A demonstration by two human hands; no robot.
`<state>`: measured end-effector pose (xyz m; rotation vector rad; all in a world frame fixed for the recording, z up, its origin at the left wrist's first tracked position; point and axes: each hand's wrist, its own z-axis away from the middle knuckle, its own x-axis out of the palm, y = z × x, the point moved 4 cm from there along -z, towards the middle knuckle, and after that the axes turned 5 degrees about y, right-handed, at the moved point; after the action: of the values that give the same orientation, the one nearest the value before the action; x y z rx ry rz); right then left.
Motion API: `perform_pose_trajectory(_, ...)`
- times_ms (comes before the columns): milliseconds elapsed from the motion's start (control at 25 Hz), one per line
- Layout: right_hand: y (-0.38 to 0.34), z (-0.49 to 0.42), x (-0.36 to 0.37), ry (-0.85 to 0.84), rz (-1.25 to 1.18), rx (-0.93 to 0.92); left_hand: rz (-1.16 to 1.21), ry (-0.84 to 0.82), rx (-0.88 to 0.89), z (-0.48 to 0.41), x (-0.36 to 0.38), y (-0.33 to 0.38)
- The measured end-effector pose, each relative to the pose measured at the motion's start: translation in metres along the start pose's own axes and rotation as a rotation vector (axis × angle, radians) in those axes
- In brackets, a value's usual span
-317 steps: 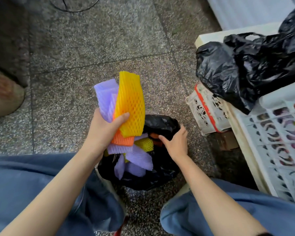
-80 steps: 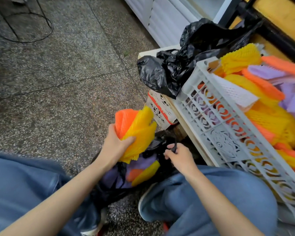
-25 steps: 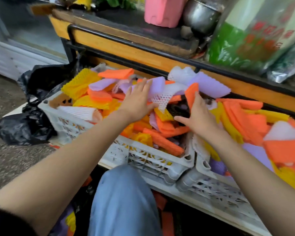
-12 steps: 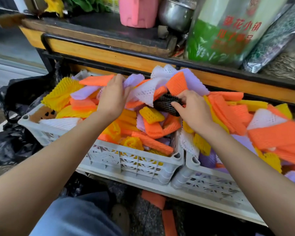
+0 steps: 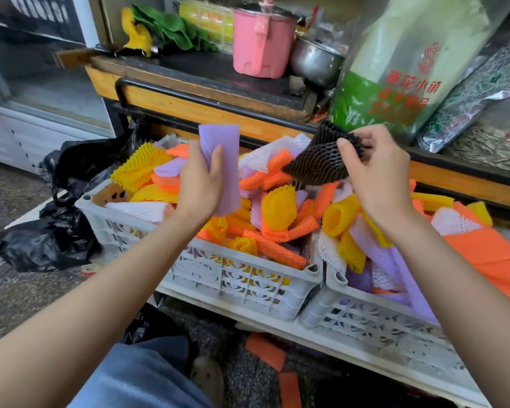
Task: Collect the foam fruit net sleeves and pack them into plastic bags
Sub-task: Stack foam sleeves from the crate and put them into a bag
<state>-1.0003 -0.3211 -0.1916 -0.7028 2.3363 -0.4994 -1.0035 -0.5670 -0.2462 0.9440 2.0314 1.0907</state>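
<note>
Far left, on the floor: a crumpled black plastic bag (image 5: pixel 42 240), just beside the white lattice crate (image 5: pixel 239 278). Gripping a smooth lilac foam sleeve (image 5: pixel 221 148) upright in the left hand (image 5: pixel 200 184), above the crate's heap of ribbed orange, yellow and white nets (image 5: pixel 277 207). Pinching a black mesh sleeve (image 5: pixel 318 166) by its upper end with the right hand (image 5: pixel 377 178). Looks feather-light, squashy, springy; best grabbed mid-body, several bunched together, no fragility worry.
</note>
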Motion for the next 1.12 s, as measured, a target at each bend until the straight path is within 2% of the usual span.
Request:
perform_pose_trajectory(80, -0.02, 0.011, -0.012, 0.067, -0.088, -0.049, 0.012, -0.026, -0.09, 0.017, -0.002, -0.007)
perform_pose_trajectory(160, -0.036, 0.029, -0.011, 0.035, -0.189, -0.098, 0.057, -0.072, -0.192, 0.035, -0.002, -0.012)
perform_pose_trajectory(360, -0.058, 0.095, 0.034, -0.331, -0.204, -0.351, 0.56, -0.156, -0.55, 0.07, -0.011, -0.003)
perform_pose_trajectory(440, -0.064, 0.114, 0.05, -0.44, -0.222, -0.47, 0.675, -0.287, -0.55, 0.072, -0.017, -0.005)
perform_pose_trajectory(520, -0.068, 0.128, 0.062, -0.526, -0.257, -0.535, 0.64, -0.337, -0.481, 0.073, -0.025, -0.017)
perform_pose_trajectory(560, -0.069, 0.133, 0.068, -0.581, -0.3, -0.534, 0.573, -0.296, -0.473, 0.071, -0.03, -0.03)
perform_pose_trajectory(640, -0.066, 0.138, 0.079, -0.704, -0.402, -0.427, 0.454, -0.177, -0.524, 0.068, -0.041, -0.052)
perform_pose_trajectory(680, -0.06, 0.135, 0.083, -0.696, -0.411, -0.358, 0.418, -0.126, -0.545, 0.066, -0.047, -0.065)
perform_pose_trajectory(720, -0.051, 0.127, 0.087, -0.61, -0.366, -0.305, 0.4, -0.093, -0.555, 0.064, -0.052, -0.073)
perform_pose_trajectory(800, -0.023, 0.099, 0.098, -0.398, -0.1, -0.275, 0.382, -0.063, -0.578, 0.06, -0.06, -0.087)
perform_pose_trajectory(840, -0.01, 0.085, 0.107, -0.389, 0.068, -0.257, 0.387, -0.06, -0.591, 0.058, -0.062, -0.091)
perform_pose_trajectory(960, 0.02, 0.052, 0.132, -0.54, 0.406, -0.233, 0.403, -0.053, -0.625, 0.056, -0.062, -0.098)
perform_pose_trajectory(1120, 0.021, 0.021, 0.142, -0.624, 0.382, -0.141, 0.426, -0.057, -0.648, 0.051, -0.062, -0.099)
